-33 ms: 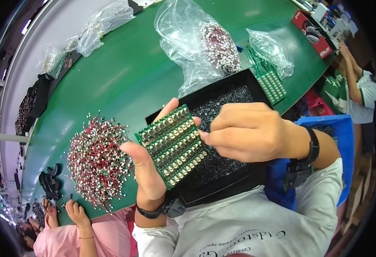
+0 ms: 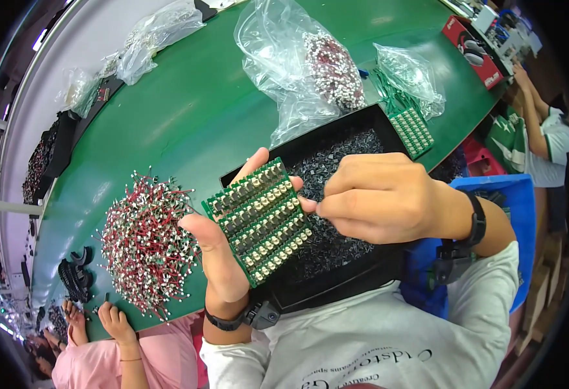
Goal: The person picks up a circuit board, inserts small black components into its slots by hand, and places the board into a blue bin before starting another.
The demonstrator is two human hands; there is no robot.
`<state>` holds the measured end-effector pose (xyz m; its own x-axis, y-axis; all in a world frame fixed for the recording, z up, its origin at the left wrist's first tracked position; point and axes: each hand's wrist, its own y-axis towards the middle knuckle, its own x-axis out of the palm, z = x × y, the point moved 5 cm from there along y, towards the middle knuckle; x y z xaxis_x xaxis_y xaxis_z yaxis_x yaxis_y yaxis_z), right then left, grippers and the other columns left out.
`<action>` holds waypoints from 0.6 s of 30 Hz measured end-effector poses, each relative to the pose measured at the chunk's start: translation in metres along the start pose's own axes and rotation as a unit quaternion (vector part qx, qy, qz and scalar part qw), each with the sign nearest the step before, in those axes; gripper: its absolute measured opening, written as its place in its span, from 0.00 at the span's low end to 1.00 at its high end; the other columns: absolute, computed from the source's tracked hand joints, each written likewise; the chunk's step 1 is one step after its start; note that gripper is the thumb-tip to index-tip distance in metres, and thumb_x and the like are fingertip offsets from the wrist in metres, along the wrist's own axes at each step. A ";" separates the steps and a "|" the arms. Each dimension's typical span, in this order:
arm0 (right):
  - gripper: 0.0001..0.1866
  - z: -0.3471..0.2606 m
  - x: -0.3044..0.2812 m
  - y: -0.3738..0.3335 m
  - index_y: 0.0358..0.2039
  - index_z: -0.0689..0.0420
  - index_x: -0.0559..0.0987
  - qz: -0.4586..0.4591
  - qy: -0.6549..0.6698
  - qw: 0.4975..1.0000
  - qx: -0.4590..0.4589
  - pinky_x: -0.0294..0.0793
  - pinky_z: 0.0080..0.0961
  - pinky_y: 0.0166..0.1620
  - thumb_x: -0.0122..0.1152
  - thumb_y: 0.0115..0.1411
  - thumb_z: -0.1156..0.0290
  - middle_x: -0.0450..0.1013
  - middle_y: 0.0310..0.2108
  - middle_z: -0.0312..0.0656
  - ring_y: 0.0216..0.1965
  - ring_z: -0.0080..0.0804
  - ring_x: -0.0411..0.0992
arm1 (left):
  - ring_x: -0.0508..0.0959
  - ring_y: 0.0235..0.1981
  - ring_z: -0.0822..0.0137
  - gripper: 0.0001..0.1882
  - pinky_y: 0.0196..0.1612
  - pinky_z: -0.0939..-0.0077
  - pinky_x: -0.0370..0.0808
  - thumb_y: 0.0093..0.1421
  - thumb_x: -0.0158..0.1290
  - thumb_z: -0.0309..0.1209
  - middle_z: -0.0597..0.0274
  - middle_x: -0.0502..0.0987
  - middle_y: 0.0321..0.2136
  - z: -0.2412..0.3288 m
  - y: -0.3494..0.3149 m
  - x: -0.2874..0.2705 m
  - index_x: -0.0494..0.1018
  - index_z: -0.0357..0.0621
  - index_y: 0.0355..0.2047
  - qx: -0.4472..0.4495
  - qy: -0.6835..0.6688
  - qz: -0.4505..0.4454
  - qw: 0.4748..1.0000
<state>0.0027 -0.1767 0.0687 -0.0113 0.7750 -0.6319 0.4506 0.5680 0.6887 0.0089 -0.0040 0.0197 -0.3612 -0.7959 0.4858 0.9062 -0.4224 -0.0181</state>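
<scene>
My left hand (image 2: 219,249) grips a green circuit-board panel (image 2: 258,220) by its edges, tilted above a black tray (image 2: 284,295). Rows of small metal-coloured parts cover the panel, and black pieces sit on several of them. Beside the panel's right edge, my right hand (image 2: 381,201) is closed in a pinch; whatever its fingertips hold is too small or hidden to make out. Loose small black parts (image 2: 330,253) fill the tray beneath both hands.
Left of the tray lies a heap of red-and-white wired connectors (image 2: 148,246). Beyond it are a clear plastic bag (image 2: 271,65) of similar pieces and another board panel (image 2: 411,133). A blue bin (image 2: 524,240) stands at right. A co-worker's hand (image 2: 117,324) is at lower left.
My right hand has shifted slightly to the right, its fingertips a little farther from the panel. The panel has barely moved in my left hand.
</scene>
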 end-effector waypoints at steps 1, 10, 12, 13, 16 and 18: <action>0.15 0.002 -0.003 0.000 0.32 0.63 0.80 -0.011 0.005 1.000 0.022 0.73 0.27 0.26 0.70 0.41 0.83 0.73 0.28 0.41 0.25 0.34 0.73 | 0.76 0.54 0.58 0.63 0.58 0.66 0.72 0.52 0.32 0.78 0.44 0.72 0.55 0.002 -0.001 -0.001 0.47 0.32 0.69 0.004 -0.032 -0.017 0.999; 0.14 -0.001 0.018 0.007 0.33 0.62 0.79 0.012 -0.003 1.000 -0.010 0.73 0.28 0.25 0.69 0.42 0.82 0.73 0.30 0.42 0.24 0.35 0.72 | 0.78 0.48 0.63 0.56 0.52 0.71 0.75 0.61 0.33 0.71 0.49 0.76 0.51 -0.002 0.000 0.016 0.55 0.23 0.64 0.079 -0.029 0.062 0.995; 0.14 -0.001 0.019 0.004 0.33 0.62 0.79 0.012 -0.004 1.000 -0.013 0.73 0.28 0.25 0.69 0.43 0.82 0.73 0.30 0.41 0.25 0.35 0.72 | 0.76 0.51 0.63 0.59 0.55 0.70 0.73 0.57 0.32 0.75 0.50 0.74 0.53 -0.001 0.000 0.011 0.52 0.27 0.67 0.035 0.016 0.049 0.998; 0.14 -0.001 0.019 0.002 0.33 0.62 0.79 0.010 -0.006 1.000 -0.015 0.73 0.28 0.25 0.69 0.43 0.82 0.73 0.29 0.41 0.25 0.35 0.72 | 0.74 0.54 0.63 0.63 0.58 0.69 0.70 0.52 0.32 0.79 0.51 0.72 0.55 -0.003 -0.001 0.010 0.48 0.32 0.69 -0.009 0.060 0.035 0.998; 0.13 -0.002 0.007 0.004 0.33 0.62 0.79 0.011 0.013 1.000 0.002 0.73 0.28 0.26 0.68 0.43 0.82 0.73 0.29 0.41 0.25 0.35 0.72 | 0.75 0.53 0.63 0.63 0.58 0.68 0.70 0.52 0.32 0.78 0.51 0.74 0.54 -0.003 0.000 0.007 0.49 0.32 0.69 0.004 0.033 0.033 0.999; 0.13 -0.001 0.002 0.005 0.32 0.63 0.79 0.001 0.001 1.000 0.014 0.74 0.28 0.26 0.68 0.43 0.82 0.73 0.28 0.41 0.25 0.35 0.72 | 0.75 0.53 0.63 0.63 0.58 0.68 0.70 0.52 0.32 0.78 0.50 0.73 0.54 -0.001 0.000 0.006 0.49 0.32 0.69 0.006 0.010 0.028 1.000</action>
<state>0.0043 -0.1719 0.0710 -0.0126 0.7766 -0.6299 0.4753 0.5589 0.6795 0.0064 -0.0092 0.0213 -0.3146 -0.8266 0.4667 0.9276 -0.3720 -0.0337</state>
